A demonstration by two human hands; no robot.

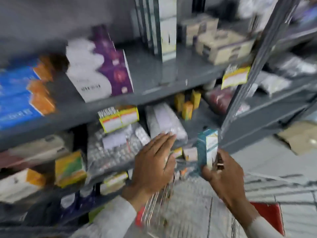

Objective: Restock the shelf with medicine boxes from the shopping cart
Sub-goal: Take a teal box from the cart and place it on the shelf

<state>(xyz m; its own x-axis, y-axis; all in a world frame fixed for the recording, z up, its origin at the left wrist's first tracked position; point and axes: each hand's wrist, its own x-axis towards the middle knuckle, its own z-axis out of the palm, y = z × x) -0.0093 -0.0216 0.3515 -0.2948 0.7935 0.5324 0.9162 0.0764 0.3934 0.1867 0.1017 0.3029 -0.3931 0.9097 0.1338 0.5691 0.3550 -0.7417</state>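
The frame is motion-blurred. My right hand (223,176) grips the lower end of an upright teal-and-white medicine box (206,146), held in front of the grey metal shelf (154,93). My left hand (154,162) is flat with fingers apart, holding nothing, reaching toward clear-wrapped packs of blister strips (113,148) on the lower shelf level. Below both hands lies the wire shopping cart (188,203) with a red part (267,215) at the right.
The upper level carries a white-and-purple box (99,69), blue-and-orange boxes (22,93), tall slim boxes (164,28) and beige boxes (221,45). Yellow price tags (120,118) hang on shelf edges. Small yellow boxes (187,103) stand deeper in. A cardboard box (300,136) lies on the floor.
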